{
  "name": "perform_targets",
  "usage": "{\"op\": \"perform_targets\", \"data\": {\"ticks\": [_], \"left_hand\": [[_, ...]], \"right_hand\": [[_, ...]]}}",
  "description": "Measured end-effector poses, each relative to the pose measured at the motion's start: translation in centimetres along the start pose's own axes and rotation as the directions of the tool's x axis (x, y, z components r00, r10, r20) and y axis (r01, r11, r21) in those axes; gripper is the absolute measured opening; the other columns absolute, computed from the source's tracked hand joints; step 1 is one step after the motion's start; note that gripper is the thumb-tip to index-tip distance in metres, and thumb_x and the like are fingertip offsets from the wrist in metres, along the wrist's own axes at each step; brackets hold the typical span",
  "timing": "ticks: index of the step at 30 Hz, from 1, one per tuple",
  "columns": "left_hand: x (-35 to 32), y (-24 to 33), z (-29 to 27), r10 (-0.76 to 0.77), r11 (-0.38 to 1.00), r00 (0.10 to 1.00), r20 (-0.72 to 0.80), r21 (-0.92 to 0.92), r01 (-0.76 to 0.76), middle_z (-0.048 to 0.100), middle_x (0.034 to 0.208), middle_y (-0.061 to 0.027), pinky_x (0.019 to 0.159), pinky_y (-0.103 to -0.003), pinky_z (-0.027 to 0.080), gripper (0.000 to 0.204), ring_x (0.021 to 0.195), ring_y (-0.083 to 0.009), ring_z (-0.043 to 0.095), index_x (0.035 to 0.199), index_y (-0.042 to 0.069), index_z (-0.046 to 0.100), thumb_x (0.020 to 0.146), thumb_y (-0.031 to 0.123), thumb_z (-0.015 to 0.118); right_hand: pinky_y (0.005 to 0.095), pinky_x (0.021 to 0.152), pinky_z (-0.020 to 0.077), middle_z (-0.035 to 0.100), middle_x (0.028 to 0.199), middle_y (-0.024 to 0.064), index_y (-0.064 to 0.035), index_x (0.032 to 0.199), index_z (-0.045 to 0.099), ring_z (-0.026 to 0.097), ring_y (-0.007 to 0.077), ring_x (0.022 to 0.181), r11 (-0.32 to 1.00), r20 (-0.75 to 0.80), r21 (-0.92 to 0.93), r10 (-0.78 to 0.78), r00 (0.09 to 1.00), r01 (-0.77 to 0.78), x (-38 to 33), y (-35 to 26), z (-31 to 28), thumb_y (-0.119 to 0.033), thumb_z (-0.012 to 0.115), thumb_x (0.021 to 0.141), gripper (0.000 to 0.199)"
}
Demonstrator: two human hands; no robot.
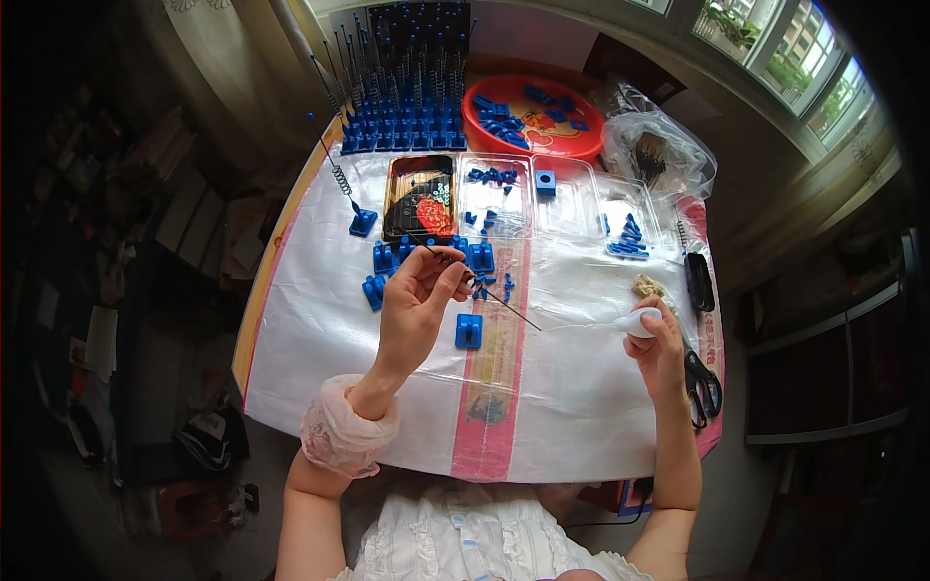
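Pinched in my left hand (412, 305) is a dark wire rod (513, 314), its straight end slanting down to the right; a coiled part shows at my fingers. My right hand (661, 356) is closed on a small white squeeze bottle (639, 321), whose long thin clear nozzle reaches left to the rod's tip. Whether they touch, I cannot tell. Behind and beside my left hand sit several blue plastic bases (373, 290) and tiny blue pieces (509, 288). A single blue base (469, 331) lies nearer to me, below the rod.
Blue bases with upright springs (402, 131) crowd the back left; one stands alone (362, 222). Trays (392, 232) hold small parts. A red basin (557, 145) holds blue pieces. At right are a plastic bag (693, 160), a crumpled yellowish lump (646, 285) and black scissors (707, 382).
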State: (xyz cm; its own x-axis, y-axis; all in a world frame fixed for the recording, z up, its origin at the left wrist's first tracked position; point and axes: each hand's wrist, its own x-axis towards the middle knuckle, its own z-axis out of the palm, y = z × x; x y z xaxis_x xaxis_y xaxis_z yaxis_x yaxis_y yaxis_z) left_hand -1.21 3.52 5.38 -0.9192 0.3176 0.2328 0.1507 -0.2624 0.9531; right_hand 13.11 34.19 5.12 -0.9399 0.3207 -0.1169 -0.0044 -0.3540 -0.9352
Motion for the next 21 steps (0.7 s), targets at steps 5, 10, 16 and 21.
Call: {"op": "perform_targets", "data": {"ticks": [5, 10, 16, 21], "left_hand": [[-0.06, 0.04, -0.07, 0.003, 1.000, 1.000, -0.002, 0.008, -0.003, 0.070, 0.094, -0.0057, 0.076, -0.023, 0.055, 0.017, 0.083, -0.0093, 0.068, 0.113, 0.000, 0.062, 0.103, 0.015, 0.063], [-0.10, 0.11, 0.01, 0.001, 1.000, 1.000, -0.003, 0.007, -0.001, 0.070, 0.094, -0.0054, 0.076, -0.023, 0.055, 0.017, 0.083, -0.0091, 0.068, 0.113, 0.001, 0.062, 0.103, 0.014, 0.063], [-0.18, -0.01, -0.07, 0.009, 1.000, 1.000, 0.001, 0.009, -0.009, 0.070, 0.095, -0.0060, 0.075, -0.024, 0.055, 0.018, 0.082, -0.0099, 0.068, 0.114, 0.000, 0.062, 0.104, 0.015, 0.062], [-0.16, -0.18, -0.09, 0.018, 1.000, 1.000, 0.007, 0.018, -0.018, 0.070, 0.096, -0.0066, 0.074, -0.024, 0.055, 0.019, 0.082, -0.0104, 0.068, 0.115, 0.000, 0.062, 0.104, 0.015, 0.062]], "right_hand": [[0.0223, 0.053, 0.0274, 0.045, 0.070, -0.0058, -0.0085, 0.098, 0.056, 0.034, 0.0031, 0.058, 1.000, 0.013, 0.003, -0.004, 1.000, 0.004, 0.01, -0.02, -0.05, -0.018, 0.064, 0.092, 0.014], [0.0223, 0.053, 0.0285, 0.045, 0.070, -0.0055, -0.0082, 0.101, 0.056, 0.036, 0.0036, 0.058, 1.000, -0.015, -0.013, -0.024, 1.000, 0.024, -0.13, 0.06, -0.15, -0.018, 0.063, 0.093, 0.014], [0.0215, 0.052, 0.0283, 0.043, 0.073, -0.0051, -0.0094, 0.101, 0.055, 0.035, 0.0032, 0.060, 0.999, 0.004, -0.042, -0.019, 1.000, 0.019, -0.25, -0.03, -0.04, -0.018, 0.062, 0.093, 0.014], [0.0218, 0.052, 0.0287, 0.044, 0.072, -0.0053, -0.0086, 0.101, 0.056, 0.036, 0.0036, 0.059, 0.999, 0.005, -0.045, -0.029, 1.000, 0.029, -0.25, 0.03, -0.10, -0.019, 0.063, 0.093, 0.015]]}}
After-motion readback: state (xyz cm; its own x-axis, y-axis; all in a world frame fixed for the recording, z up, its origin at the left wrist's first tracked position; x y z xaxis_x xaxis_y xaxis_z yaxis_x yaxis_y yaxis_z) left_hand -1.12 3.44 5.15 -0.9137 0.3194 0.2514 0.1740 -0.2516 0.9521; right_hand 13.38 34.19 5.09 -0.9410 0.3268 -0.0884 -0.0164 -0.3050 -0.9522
